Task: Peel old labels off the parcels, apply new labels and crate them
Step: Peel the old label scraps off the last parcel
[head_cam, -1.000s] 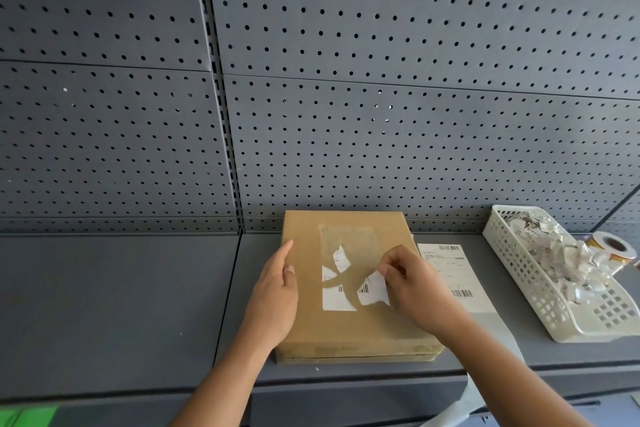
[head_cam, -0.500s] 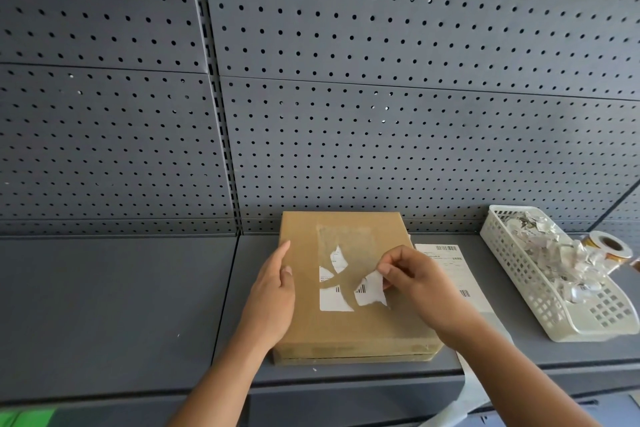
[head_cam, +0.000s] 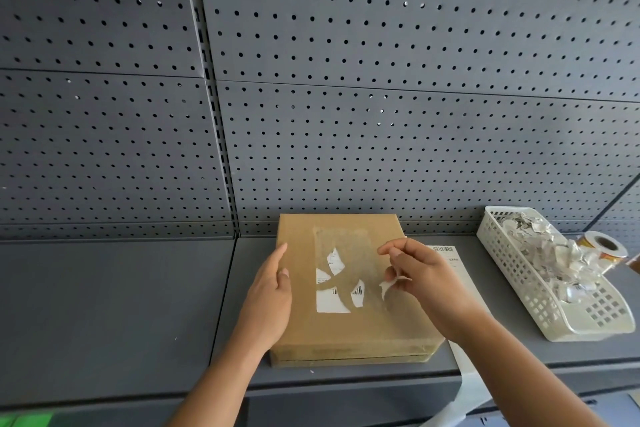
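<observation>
A flat brown cardboard parcel (head_cam: 346, 329) lies on the grey shelf (head_cam: 121, 305). Torn white remnants of the old label (head_cam: 331, 300) still stick to its top, inside a dull patch of residue. My left hand (head_cam: 268, 291) rests flat on the parcel's left edge, fingers straight. My right hand (head_cam: 420, 277) hovers just above the parcel's right side and pinches a small torn white label scrap (head_cam: 387, 288) that has come off the box. A strip of new labels (head_cam: 450, 258) lies to the right of the parcel, partly under my right hand.
A white perforated basket (head_cam: 540, 291) full of peeled label scraps sits at the right of the shelf. A tape roll (head_cam: 601, 246) rests beside it. Grey pegboard (head_cam: 346, 115) backs the shelf. The label backing strip (head_cam: 464, 388) hangs over the shelf's front edge.
My right hand has torn a scrap off the label's right part and lifted it away from the box. The left hand has stayed in place.
</observation>
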Action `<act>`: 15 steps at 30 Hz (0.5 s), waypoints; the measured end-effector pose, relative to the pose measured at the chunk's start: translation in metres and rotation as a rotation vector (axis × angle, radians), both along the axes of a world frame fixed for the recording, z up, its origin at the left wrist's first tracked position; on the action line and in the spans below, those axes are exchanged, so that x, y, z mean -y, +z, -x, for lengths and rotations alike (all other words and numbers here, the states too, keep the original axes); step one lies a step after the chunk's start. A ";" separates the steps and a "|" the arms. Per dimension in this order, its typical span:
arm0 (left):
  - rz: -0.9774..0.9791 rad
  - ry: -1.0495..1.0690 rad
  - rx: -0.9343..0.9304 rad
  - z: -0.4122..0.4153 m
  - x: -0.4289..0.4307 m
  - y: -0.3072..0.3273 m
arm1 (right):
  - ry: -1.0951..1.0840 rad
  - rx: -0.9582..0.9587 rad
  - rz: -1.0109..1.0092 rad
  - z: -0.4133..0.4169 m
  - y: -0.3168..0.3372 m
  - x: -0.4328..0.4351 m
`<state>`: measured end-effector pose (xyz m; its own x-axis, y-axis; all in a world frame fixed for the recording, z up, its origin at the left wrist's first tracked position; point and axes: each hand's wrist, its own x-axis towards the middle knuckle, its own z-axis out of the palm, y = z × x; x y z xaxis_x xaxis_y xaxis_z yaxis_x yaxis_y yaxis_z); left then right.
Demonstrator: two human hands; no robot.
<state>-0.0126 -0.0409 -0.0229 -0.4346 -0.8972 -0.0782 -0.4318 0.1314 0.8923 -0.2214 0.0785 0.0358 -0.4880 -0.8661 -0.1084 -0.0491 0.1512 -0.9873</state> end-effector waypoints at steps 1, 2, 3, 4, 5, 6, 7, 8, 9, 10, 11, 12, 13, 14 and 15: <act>0.000 0.003 0.003 0.000 0.000 0.000 | 0.000 -0.034 -0.011 0.000 0.000 0.000; 0.000 0.004 0.003 0.000 0.000 0.000 | 0.001 -0.072 -0.018 0.000 0.000 0.001; 0.000 0.004 0.003 0.000 0.000 0.001 | 0.004 -0.116 -0.021 0.001 -0.001 0.001; 0.000 0.004 0.002 0.000 0.000 0.001 | 0.010 -0.164 -0.028 0.001 -0.001 0.001; 0.000 0.005 0.002 0.000 -0.001 0.001 | 0.021 -0.208 -0.039 0.000 -0.001 0.002; 0.000 0.006 0.003 0.000 -0.001 0.001 | 0.034 -0.240 -0.051 0.000 -0.002 0.002; 0.000 0.008 0.004 0.000 -0.001 0.002 | 0.044 -0.256 -0.058 0.001 -0.003 0.002; 0.000 0.008 0.004 0.000 -0.001 0.002 | 0.054 -0.260 -0.062 0.001 -0.004 0.002; 0.001 0.006 0.004 0.000 -0.001 0.002 | 0.065 -0.259 -0.066 0.001 -0.004 0.001; 0.001 0.005 0.003 0.000 -0.001 0.002 | 0.077 -0.258 -0.071 0.002 -0.005 0.001; 0.003 0.004 0.004 0.000 -0.001 0.003 | 0.089 -0.257 -0.076 0.002 -0.005 0.000; 0.005 0.003 0.005 0.000 -0.001 0.003 | 0.094 -0.258 -0.084 0.004 -0.006 0.000; 0.005 0.002 0.006 -0.001 -0.001 0.003 | 0.095 -0.259 -0.091 0.005 -0.006 -0.001; 0.004 0.002 0.006 -0.001 -0.001 0.002 | 0.092 -0.256 -0.097 0.006 -0.006 -0.002; 0.002 0.003 0.006 -0.001 -0.001 0.002 | 0.089 -0.249 -0.095 0.007 -0.006 -0.002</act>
